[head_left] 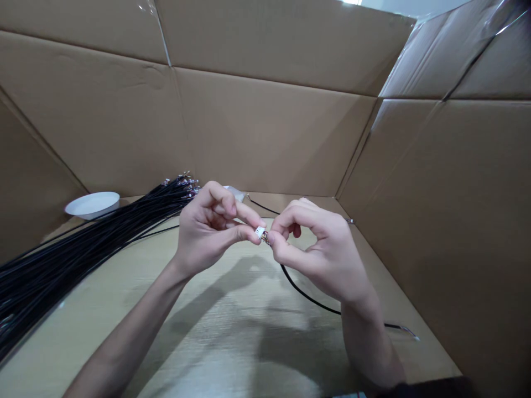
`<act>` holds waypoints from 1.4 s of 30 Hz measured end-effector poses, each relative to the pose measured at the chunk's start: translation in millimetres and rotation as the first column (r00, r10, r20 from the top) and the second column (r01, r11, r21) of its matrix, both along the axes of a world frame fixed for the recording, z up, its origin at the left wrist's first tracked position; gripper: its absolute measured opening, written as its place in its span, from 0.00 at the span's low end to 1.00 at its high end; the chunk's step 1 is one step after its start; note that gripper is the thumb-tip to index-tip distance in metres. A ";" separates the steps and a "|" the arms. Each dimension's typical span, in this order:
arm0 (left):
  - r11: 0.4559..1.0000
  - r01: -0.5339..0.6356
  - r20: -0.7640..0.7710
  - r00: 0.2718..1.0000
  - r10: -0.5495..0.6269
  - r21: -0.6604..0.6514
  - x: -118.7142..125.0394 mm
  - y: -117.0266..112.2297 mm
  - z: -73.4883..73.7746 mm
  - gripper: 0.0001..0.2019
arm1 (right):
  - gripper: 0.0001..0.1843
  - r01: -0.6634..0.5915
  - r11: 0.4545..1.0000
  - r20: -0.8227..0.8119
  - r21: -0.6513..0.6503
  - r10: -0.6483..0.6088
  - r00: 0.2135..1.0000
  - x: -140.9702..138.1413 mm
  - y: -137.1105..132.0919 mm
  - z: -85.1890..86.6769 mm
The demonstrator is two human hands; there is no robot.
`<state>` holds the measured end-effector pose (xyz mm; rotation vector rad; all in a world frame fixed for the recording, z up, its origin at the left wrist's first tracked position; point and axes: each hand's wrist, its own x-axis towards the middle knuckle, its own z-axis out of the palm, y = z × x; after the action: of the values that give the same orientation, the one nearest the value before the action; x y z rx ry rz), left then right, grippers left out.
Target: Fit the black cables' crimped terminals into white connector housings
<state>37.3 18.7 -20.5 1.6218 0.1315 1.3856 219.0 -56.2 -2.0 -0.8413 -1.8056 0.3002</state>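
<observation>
Thumb and forefinger of my left hand pinch a small white connector. Thin coloured wires run from the connector into the fingertips of my right hand, which are closed on them. From beneath my right hand a black cable curves down, passes behind the wrist and comes out on the right. Its far end shows bare thin wires and a small white plug lying on the table. Both hands are held above the table, close together.
A thick bundle of black cables with wire ends lies along the left. Behind it stands a white bowl. A clear plastic bag and another thin black cable lie at the back. Cardboard walls enclose the table.
</observation>
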 end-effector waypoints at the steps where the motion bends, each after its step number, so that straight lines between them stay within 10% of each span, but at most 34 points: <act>1: 1.000 0.002 -0.022 1.000 -0.002 0.004 -2.0 -1.0 1.5 0.21 | 0.09 0.002 1.000 0.018 0.018 -0.003 1.000 -0.4 0.3 -0.2; 15: 0.992 0.057 -0.186 0.979 -0.077 -0.112 -19.3 -7.7 12.2 0.22 | 0.09 -0.002 0.958 0.202 0.286 -0.059 0.978 -7.1 4.0 -6.5; 24: 0.983 0.083 -0.219 0.969 -0.119 -0.163 -24.5 -7.8 20.4 0.21 | 0.10 0.043 0.809 0.313 0.587 -0.275 0.909 -12.7 13.3 -6.3; 31: 0.994 0.021 -0.134 0.990 -0.035 -0.107 -19.8 -3.9 20.6 0.20 | 0.05 -0.018 0.942 0.127 0.335 -0.026 0.992 -7.2 16.7 -10.4; 42: 0.990 0.031 -0.076 0.996 -0.042 -0.139 -14.6 0.9 16.3 0.22 | 0.07 -0.021 0.903 0.163 0.429 -0.055 0.985 -5.0 14.4 -7.7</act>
<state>22.6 19.6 -4.2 1.5566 0.2379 1.2579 214.0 -41.8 -9.7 -0.5797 -1.9238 -0.1886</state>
